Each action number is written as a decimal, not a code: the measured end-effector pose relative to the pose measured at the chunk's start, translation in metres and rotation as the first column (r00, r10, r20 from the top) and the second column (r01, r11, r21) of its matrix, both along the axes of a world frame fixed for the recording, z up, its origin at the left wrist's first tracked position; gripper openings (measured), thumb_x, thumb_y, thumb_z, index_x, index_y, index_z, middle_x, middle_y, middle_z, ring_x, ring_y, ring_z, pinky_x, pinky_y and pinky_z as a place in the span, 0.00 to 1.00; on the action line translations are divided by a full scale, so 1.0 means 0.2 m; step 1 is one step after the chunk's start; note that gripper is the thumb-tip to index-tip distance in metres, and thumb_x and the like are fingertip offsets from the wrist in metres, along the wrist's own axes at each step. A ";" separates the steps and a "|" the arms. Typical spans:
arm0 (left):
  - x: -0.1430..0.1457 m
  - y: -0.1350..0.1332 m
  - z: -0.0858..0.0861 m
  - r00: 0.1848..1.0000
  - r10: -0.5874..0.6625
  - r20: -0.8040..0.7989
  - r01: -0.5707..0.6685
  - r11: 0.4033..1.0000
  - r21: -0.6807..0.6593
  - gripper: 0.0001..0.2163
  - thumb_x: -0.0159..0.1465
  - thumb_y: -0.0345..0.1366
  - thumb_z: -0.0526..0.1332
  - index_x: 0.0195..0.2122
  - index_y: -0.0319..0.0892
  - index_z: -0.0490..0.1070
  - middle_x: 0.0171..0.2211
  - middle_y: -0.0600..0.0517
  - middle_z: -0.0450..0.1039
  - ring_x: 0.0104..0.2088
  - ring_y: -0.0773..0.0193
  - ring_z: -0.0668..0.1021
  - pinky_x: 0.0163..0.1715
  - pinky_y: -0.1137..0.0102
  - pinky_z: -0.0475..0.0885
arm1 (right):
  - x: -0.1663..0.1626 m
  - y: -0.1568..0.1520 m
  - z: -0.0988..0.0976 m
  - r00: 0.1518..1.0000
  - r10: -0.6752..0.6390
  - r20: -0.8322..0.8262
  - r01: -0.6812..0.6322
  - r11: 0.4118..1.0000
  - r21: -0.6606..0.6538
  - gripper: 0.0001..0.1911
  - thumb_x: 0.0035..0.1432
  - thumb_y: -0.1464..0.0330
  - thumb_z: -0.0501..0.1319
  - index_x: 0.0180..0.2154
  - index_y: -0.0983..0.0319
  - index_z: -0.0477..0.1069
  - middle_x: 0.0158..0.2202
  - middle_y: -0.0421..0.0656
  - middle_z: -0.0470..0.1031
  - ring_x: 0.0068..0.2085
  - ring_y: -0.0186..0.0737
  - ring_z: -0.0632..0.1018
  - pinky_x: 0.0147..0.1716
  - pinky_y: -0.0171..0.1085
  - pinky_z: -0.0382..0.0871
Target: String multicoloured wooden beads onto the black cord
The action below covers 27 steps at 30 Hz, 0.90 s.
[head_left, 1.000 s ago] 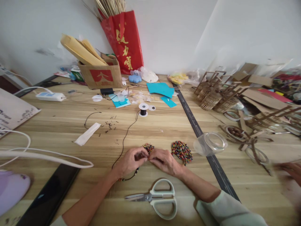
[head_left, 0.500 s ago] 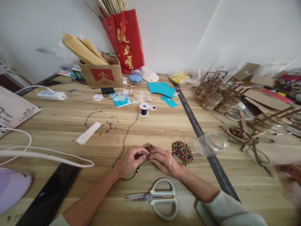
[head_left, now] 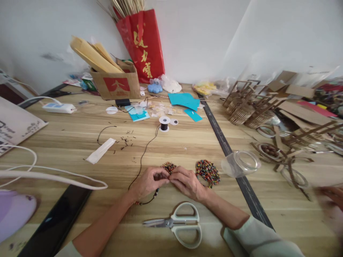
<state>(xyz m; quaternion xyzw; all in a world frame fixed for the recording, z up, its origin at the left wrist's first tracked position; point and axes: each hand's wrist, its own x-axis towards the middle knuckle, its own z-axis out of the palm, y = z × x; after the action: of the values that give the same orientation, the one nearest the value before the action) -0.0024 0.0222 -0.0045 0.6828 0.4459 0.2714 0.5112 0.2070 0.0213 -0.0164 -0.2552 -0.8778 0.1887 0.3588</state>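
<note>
My left hand (head_left: 148, 182) and my right hand (head_left: 187, 182) meet fingertip to fingertip above the table. Both are closed in a pinch on a beaded cord (head_left: 156, 193), whose pinched part is hidden by the fingers. Its loop of black cord with small coloured beads hangs below my left hand. Just behind the fingertips lies a small heap of coloured beads (head_left: 168, 166), partly covered. A bigger pile of beads (head_left: 207, 173) lies right of my right hand. From a spool (head_left: 164, 124), black thread (head_left: 142, 157) runs down to my left hand. Scissors (head_left: 177, 225) lie nearest me, blades slightly parted.
A clear plastic jar (head_left: 241, 164) lies on its side at right, near small woven baskets (head_left: 241, 107). At left are a white cable (head_left: 53, 176), a dark phone-like slab (head_left: 57, 217) and a paper strip (head_left: 101, 151). Another person's hand (head_left: 333, 195) shows at the right edge.
My fingertips have shifted slightly, and the cord piece seen between my hands is now covered. My left fingers have moved a little; the other things stay put.
</note>
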 end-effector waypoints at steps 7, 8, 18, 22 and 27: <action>-0.01 0.01 -0.03 0.996 0.019 0.087 -0.015 0.999 -0.039 0.06 0.59 0.35 0.62 0.30 0.38 0.74 0.24 0.55 0.70 0.26 0.68 0.69 0.27 0.74 0.63 | -0.01 0.00 0.02 0.998 -0.049 -0.051 0.048 0.999 -0.025 0.06 0.68 0.71 0.55 0.43 0.61 0.70 0.38 0.47 0.73 0.38 0.38 0.76 0.36 0.35 0.73; -0.01 0.01 -0.03 0.993 0.030 0.112 -0.025 0.999 -0.045 0.06 0.59 0.36 0.62 0.29 0.38 0.73 0.24 0.55 0.69 0.26 0.68 0.69 0.27 0.74 0.63 | -0.01 0.00 0.02 0.997 -0.063 -0.043 0.062 0.998 -0.025 0.06 0.67 0.71 0.55 0.42 0.61 0.70 0.38 0.47 0.73 0.39 0.39 0.76 0.36 0.36 0.73; -0.01 0.03 -0.02 0.985 0.060 0.163 -0.055 0.998 -0.035 0.07 0.58 0.36 0.62 0.27 0.38 0.70 0.25 0.55 0.66 0.27 0.68 0.68 0.27 0.74 0.62 | -0.02 0.01 0.01 0.988 -0.026 0.154 0.017 0.998 0.063 0.08 0.68 0.70 0.55 0.41 0.61 0.74 0.40 0.47 0.72 0.41 0.42 0.71 0.39 0.39 0.71; -0.01 0.03 -0.02 0.985 0.058 0.161 -0.053 0.998 -0.032 0.07 0.58 0.35 0.62 0.27 0.37 0.70 0.25 0.54 0.67 0.27 0.67 0.68 0.28 0.74 0.62 | -0.04 0.02 0.01 0.982 -0.018 0.187 -0.002 0.994 0.107 0.10 0.68 0.71 0.54 0.37 0.61 0.75 0.37 0.46 0.72 0.39 0.41 0.70 0.37 0.37 0.68; -0.01 0.02 -0.01 0.990 0.065 0.122 -0.061 0.998 -0.031 0.07 0.58 0.36 0.61 0.26 0.38 0.69 0.24 0.55 0.65 0.26 0.68 0.67 0.27 0.74 0.62 | -0.04 0.03 0.00 0.978 -0.037 0.207 0.009 0.991 0.133 0.12 0.69 0.72 0.53 0.35 0.62 0.74 0.35 0.46 0.71 0.37 0.41 0.68 0.37 0.38 0.66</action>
<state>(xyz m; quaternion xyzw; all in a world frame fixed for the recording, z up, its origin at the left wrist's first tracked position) -0.0041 0.0267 -0.0057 0.6435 0.4385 0.3228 0.5379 0.1989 0.0271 -0.0167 -0.2596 -0.9182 0.0984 0.2826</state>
